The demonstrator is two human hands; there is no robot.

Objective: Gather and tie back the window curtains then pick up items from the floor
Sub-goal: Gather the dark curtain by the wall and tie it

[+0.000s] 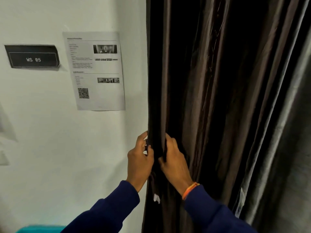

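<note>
The curtain [218, 98] is dark brown and a bit shiny. It hangs straight down in long folds next to a white wall. Its left edge is bunched up tight. A small white tag shows low down on that edge.

Dark blue sleeves [107, 214], an orange wristband [190, 190] (right wrist)

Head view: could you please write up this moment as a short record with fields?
place: beside a white wall
curtain: dark, hanging in folds, not tied back
left hand: grips the curtain's edge
right hand: grips a fold next to it
paper sheet: stuck on the wall, carries a QR code
sign: black, reads WS 05, left of the sheet
wristband: orange, on the right wrist
</note>
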